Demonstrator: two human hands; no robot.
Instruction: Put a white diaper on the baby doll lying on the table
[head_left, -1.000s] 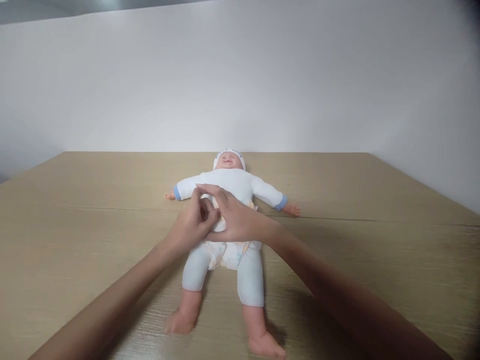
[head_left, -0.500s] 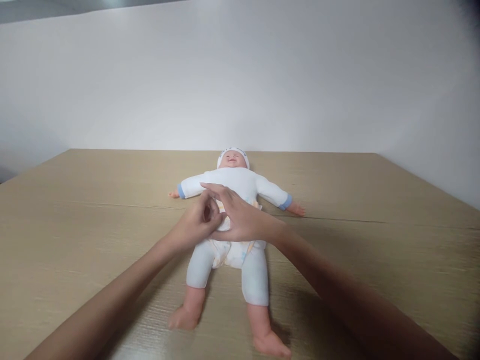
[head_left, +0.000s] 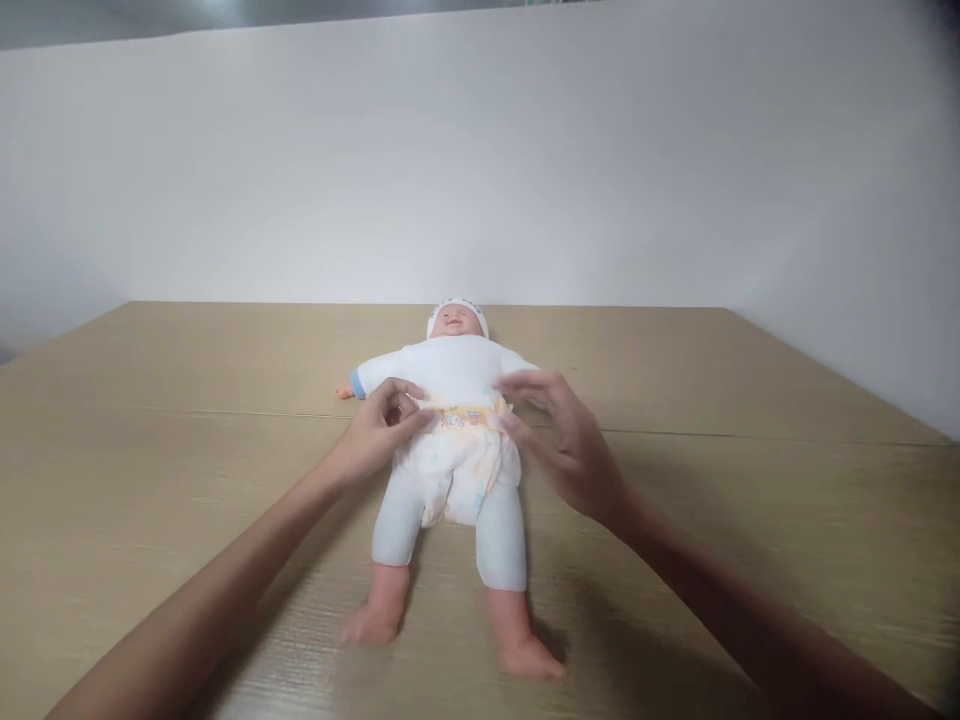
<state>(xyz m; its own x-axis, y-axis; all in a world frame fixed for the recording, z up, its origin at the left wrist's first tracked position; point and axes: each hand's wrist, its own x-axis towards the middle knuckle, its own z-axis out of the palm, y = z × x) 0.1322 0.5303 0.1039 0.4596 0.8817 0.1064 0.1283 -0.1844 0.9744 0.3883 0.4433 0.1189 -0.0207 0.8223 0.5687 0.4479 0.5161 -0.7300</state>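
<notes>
A baby doll (head_left: 457,365) in a white outfit and cap lies on its back, feet toward me. Around its hips, over the clothes, is a white diaper (head_left: 461,465) with a printed yellow waistband. My left hand (head_left: 379,425) is at the left end of the waistband, fingers curled and thumb on the diaper, its edge apparently between them. At the right end, my right hand (head_left: 570,445) has thumb and fingers apart, slightly blurred, fingertips close to the waistband. That hand hides the doll's forearm and hand on the right.
The doll lies on a wide wooden table (head_left: 225,350) with a thin seam across it. Behind the table's far edge rises a plain white wall (head_left: 480,160).
My right hand has moved right, away from my left hand, to the diaper's right side, uncovering the printed waistband. My left hand stays near the left side. The view has shifted slightly.
</notes>
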